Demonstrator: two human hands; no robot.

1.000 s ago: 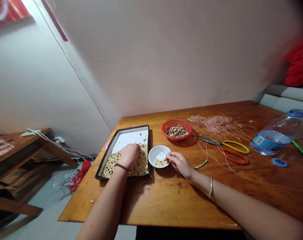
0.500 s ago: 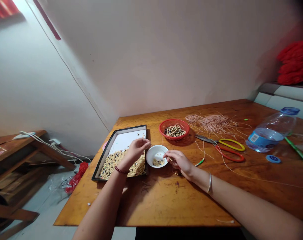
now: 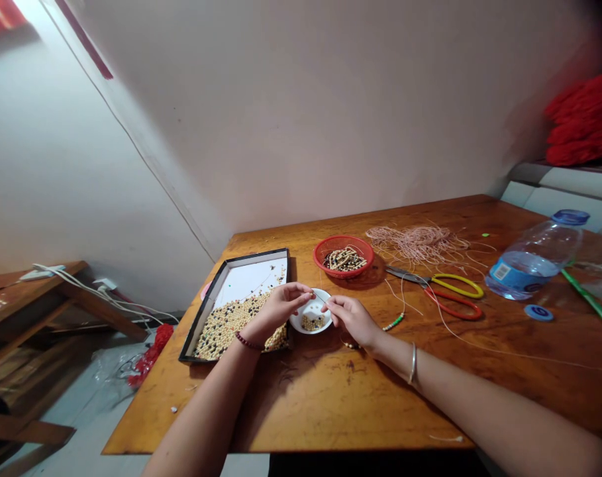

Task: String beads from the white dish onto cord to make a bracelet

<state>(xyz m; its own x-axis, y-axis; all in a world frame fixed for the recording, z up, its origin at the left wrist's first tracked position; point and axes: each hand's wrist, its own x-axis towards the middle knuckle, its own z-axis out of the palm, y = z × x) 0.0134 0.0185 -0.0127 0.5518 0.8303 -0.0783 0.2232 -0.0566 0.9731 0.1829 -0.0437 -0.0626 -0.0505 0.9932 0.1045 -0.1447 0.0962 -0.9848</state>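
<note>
My left hand is pinched over the left rim of a white bowl, with a tiny bead at its fingertips. Opposite it, my right hand pinches a thin, dark thread-like end that points towards the left fingertips; whether it is a needle or stiff cord is too fine to tell. Small cream and dark beads lie in the bowl. Under and beside my right hand runs a beaded cord with green and white beads; part of it is hidden by the hand.
Left of the bowl is a black-edged tray of loose beads. Behind are a red basket holding bead strings and a heap of pink cord. Scissors, a water bottle and its blue cap lie right.
My left hand has moved right and slightly down, bringing its fingertips close to the thread end in my right hand. My right hand has stayed nearly in place; the view has shifted slightly.
</note>
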